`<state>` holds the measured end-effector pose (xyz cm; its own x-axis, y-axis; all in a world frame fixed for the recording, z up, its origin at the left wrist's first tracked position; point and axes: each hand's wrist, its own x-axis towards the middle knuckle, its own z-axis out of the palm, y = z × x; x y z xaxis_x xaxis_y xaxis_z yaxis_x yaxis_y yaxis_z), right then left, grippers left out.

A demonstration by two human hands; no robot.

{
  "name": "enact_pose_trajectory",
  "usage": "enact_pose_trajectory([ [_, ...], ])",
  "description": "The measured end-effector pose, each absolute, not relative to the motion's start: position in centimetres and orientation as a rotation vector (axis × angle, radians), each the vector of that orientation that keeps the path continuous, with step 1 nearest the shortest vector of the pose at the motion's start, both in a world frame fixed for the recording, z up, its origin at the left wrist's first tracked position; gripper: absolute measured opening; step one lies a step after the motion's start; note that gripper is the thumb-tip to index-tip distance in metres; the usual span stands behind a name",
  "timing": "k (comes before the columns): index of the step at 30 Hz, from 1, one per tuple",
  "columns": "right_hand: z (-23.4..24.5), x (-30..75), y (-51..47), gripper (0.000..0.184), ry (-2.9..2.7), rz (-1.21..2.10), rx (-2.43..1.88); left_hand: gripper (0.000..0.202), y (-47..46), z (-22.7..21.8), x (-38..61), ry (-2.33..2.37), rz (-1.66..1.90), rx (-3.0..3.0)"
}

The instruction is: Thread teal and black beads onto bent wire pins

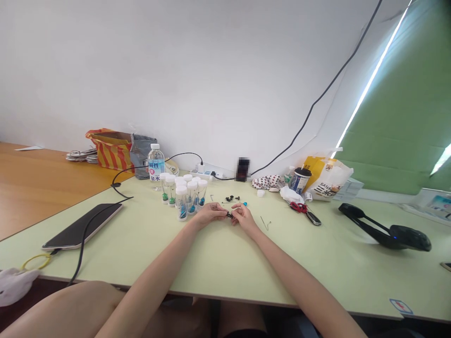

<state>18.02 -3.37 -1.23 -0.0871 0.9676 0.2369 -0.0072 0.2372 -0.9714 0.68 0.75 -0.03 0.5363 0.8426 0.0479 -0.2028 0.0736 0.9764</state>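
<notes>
My left hand [209, 215] and my right hand [243, 218] meet in the middle of the pale green table [225, 258]. Between their fingertips they pinch a small black part [229, 214], too small to identify. A thin wire seems to run from it to the left. Just beyond my hands lie several small black pieces [230, 198] and a tiny blue piece [244, 203]. Clear plastic tubes [181, 202] with white caps, holding green and blue items, stand in a cluster beyond my left hand. A bent metal wire [266, 223] lies to the right of my right hand.
Red-handled scissors [299, 207] and a white plastic bag [327, 178] lie to the right. A water bottle [156, 164] and power strip [202, 172] stand at the back. A dark tablet [82, 226] with a cable lies left, and a black headset [387, 233] lies right.
</notes>
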Motion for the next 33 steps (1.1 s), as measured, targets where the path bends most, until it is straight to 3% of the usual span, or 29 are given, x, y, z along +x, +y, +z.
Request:
enact_pose_trajectory([
  [16,-1.26,18.05,-3.41,0.031,-1.481,1.068,-0.975,0.026,0.97,-0.23,0.68,0.633,0.893,1.262],
  [26,-1.05,17.61,-4.14,0.029,-1.604,0.732,-1.029,0.028,0.46,0.25,1.05,0.671,0.852,1.452],
  [33,-1.12,17.44,-4.09,0.025,-1.680,0.741,-1.055,0.028,0.61,0.22,0.98,0.706,0.860,1.508],
])
